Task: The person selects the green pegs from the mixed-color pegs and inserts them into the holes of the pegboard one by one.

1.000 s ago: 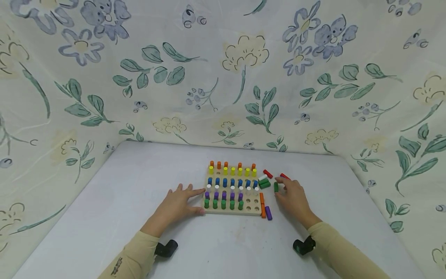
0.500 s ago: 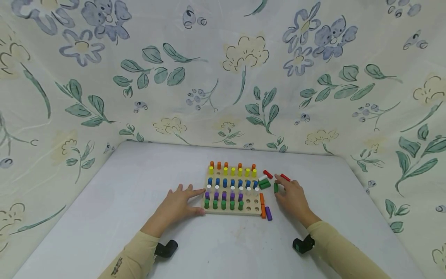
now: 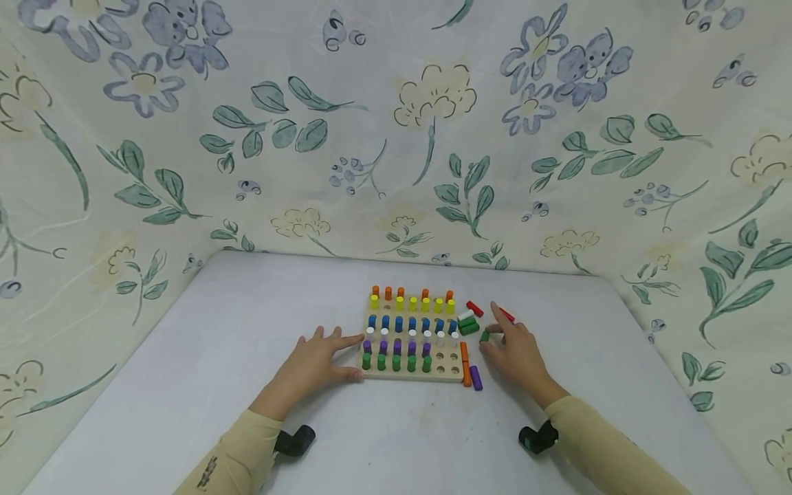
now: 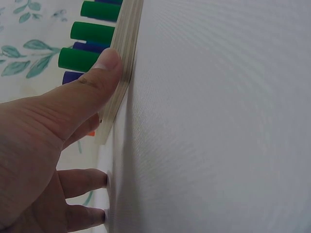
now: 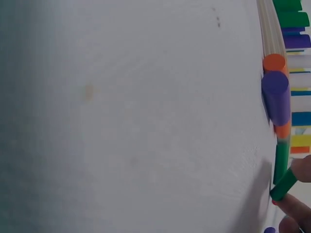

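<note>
A wooden pegboard [image 3: 447,364] carries rows of upright coloured pegs: orange, yellow, blue, white, purple and green from back to front, with some bare holes. My left hand [image 3: 312,363] is spread at the board's left side, its thumb and index finger touching the edge. In the left wrist view, the thumb [image 4: 104,65] lies against that wooden edge. Right of the board, my right hand [image 3: 518,352] pinches a green peg [image 5: 284,185] by its ends, tilted, between thumb and a finger. Its index finger stretches forward, off the peg.
Beside the board's right edge lie two orange pegs [image 3: 465,364] and a purple peg [image 3: 476,378]. Farther back are two green pegs [image 3: 469,326], a white peg [image 3: 465,315] and two red ones, one partly behind the right hand. A floral cloth [image 3: 371,172] hangs behind the table.
My right hand has shifted slightly left and taken the green peg with it; the peg now tilts. The right index finger has stretched out forward. My left hand has stayed in place.
</note>
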`<act>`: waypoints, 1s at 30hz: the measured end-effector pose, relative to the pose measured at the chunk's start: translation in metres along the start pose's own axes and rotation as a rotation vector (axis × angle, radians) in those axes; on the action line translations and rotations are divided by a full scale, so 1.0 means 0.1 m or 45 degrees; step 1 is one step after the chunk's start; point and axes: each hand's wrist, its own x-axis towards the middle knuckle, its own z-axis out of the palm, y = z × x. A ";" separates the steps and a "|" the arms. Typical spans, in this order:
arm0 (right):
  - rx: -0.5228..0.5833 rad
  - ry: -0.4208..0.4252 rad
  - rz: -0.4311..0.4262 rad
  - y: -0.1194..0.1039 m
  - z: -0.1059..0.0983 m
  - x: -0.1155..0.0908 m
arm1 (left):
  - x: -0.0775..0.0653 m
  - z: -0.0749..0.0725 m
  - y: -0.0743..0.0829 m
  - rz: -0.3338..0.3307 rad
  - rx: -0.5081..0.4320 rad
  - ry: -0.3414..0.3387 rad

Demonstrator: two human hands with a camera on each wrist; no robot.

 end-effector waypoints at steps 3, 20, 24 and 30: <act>0.004 0.022 -0.022 0.00 0.00 -0.02 | 0.00 0.00 0.00 0.000 -0.001 -0.001; 0.115 0.030 -0.014 0.00 0.02 -0.10 | 0.02 0.00 0.01 -0.031 -0.005 -0.025; 0.124 0.019 -0.022 0.00 0.02 -0.10 | 0.02 0.00 0.00 -0.026 0.001 -0.017; 0.144 0.028 -0.054 0.01 0.03 -0.10 | 0.01 0.00 0.01 -0.019 0.002 -0.011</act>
